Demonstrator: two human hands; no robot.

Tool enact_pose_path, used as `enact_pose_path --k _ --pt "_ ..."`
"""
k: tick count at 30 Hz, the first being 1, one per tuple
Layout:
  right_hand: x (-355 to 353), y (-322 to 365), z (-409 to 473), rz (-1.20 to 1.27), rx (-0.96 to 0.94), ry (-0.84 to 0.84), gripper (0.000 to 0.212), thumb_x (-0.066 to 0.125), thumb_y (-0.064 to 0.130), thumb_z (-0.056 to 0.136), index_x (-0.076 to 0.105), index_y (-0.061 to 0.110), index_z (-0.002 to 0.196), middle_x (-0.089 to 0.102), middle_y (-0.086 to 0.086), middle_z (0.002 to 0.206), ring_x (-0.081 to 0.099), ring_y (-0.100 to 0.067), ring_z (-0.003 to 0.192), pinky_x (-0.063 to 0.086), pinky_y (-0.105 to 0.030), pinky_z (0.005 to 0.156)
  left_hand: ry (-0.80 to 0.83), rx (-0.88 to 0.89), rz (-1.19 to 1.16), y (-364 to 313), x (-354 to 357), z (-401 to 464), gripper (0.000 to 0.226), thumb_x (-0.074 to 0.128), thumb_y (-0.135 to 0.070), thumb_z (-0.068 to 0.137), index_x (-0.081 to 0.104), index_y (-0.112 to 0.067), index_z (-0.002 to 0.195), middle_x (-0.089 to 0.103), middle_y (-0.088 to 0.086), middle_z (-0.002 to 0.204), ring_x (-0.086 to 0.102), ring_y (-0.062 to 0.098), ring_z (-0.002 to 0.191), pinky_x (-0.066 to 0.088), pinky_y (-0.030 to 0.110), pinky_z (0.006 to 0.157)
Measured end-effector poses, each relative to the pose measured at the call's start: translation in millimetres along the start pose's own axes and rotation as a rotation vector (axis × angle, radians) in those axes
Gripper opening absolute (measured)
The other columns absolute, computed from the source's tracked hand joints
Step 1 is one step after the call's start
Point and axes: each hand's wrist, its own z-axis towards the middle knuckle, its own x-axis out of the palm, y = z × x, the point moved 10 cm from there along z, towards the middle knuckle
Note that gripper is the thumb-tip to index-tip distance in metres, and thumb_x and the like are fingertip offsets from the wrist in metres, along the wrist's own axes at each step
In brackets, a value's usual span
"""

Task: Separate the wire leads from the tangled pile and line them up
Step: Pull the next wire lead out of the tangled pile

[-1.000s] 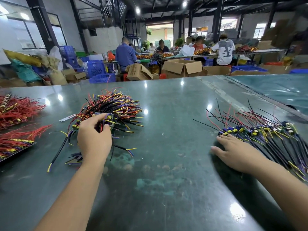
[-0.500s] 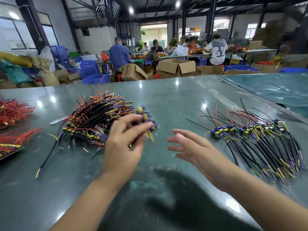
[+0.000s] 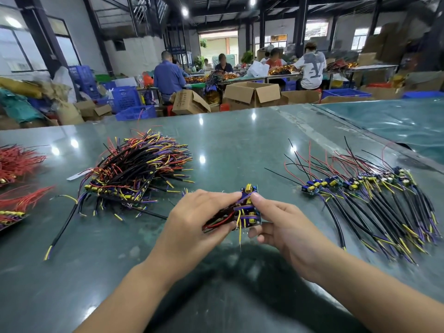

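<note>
A: Where did the sorting stand?

B: A small clump (image 3: 242,212) of leads was held just above the tabletop (image 3: 230,145), near the middle. The left hand (image 3: 192,224) gripped its wire end, and the right hand (image 3: 286,227) pinched the end with the little yellow-capped boards, thumb on top and fingers curled beneath.

A: How much was done?

B: Part of it, by my reckoning. A row (image 3: 367,195) lay lined up to the right, boards side by side, black leads fanning nearward, thin red and black ones pointing away.

A: And what was left?

B: Plenty. The pile (image 3: 137,174) on the left was large and tangled, so I judged the job well short of finished. Red bundles (image 3: 16,164) lay at the far left edge.
</note>
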Motion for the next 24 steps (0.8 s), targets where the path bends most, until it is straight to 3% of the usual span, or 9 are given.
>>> enact_pose_path --k 4,8,11,14,17,19,21,24 --pt "-8 1 2 0.101 -0.045 -0.087 0.035 0.059 0.042 0.078 0.074 0.011 0.079 0.068 -0.005 0.074 0.052 -0.012 0.054 0.038 -0.019 0.049 -0.058 -0.199 -0.122 17 -9 -1 0.042 0.067 -0.043 0.076 0.061 -0.033 0.116 0.064 -0.017 0.106 0.059 0.009 0.094 0.047 0.032 0.087" --pt "-28 4 2 0.124 -0.069 -0.252 0.031 0.053 0.035 0.093 0.073 0.013 0.083 0.062 -0.008 0.081 0.048 -0.019 0.068 0.038 -0.026 0.058 -0.202 -0.253 -0.063 22 -28 -1 0.026 0.057 -0.040 0.084 0.064 -0.028 0.106 0.062 -0.016 0.103 0.057 0.011 0.100 0.042 0.022 0.092" --pt "-34 7 0 0.083 -0.052 -0.287 0.028 0.052 0.034 0.094 0.072 0.015 0.088 0.067 -0.007 0.090 0.053 -0.014 0.069 0.040 -0.029 0.065 -0.207 -0.311 -0.016 27 -28 -2 0.027 0.052 -0.037 0.085 0.068 -0.023 0.101 0.061 -0.020 0.099 0.057 0.010 0.096 0.042 0.024 0.091" --pt "-30 12 -2 -0.076 -0.090 -0.243 0.038 0.048 0.037 0.095 0.074 0.010 0.096 0.074 -0.006 0.098 0.056 -0.021 0.079 0.041 -0.037 0.079 -0.122 -0.410 0.055 38 -19 -4 0.030 0.052 -0.040 0.084 0.072 -0.020 0.096 0.065 -0.015 0.095 0.057 0.011 0.096 0.044 0.035 0.091" --pt "-14 12 -4 -0.144 -0.120 -0.148 0.042 0.046 0.038 0.096 0.076 0.009 0.093 0.075 -0.005 0.094 0.067 -0.023 0.088 0.045 -0.035 0.091 -0.031 -0.462 -0.035 44 -8 -7 0.026 0.052 -0.035 0.085 0.071 -0.024 0.100 0.067 -0.016 0.097 0.058 -0.001 0.096 0.042 0.020 0.091" --pt "-5 9 -4 -0.109 -0.117 -0.071 0.044 0.048 0.042 0.092 0.076 0.008 0.090 0.075 -0.008 0.094 0.070 -0.023 0.091 0.050 -0.031 0.089 0.086 -0.537 -0.211 49 9 -13 0.028 0.053 -0.038 0.083 0.067 -0.030 0.106 0.069 -0.016 0.097 0.061 -0.005 0.094 0.043 0.012 0.088" --pt "3 7 -4 -0.107 -0.109 0.012 0.047 0.051 0.048 0.084 0.076 0.009 0.092 0.074 -0.012 0.095 0.069 -0.021 0.085 0.052 -0.030 0.084 0.229 -0.620 -0.388 52 30 -21 0.032 0.057 -0.038 0.081 0.065 -0.032 0.111 0.072 -0.011 0.100 0.066 0.001 0.095 0.049 0.021 0.091" --pt "7 3 -3 -0.175 -0.088 0.089 0.051 0.054 0.053 0.080 0.076 0.009 0.092 0.074 -0.013 0.094 0.068 -0.018 0.082 0.054 -0.031 0.083 0.347 -0.607 -0.420 51 41 -25 0.026 0.059 -0.034 0.083 0.070 -0.025 0.106 0.075 -0.005 0.095 0.069 0.018 0.094 0.052 0.040 0.090"
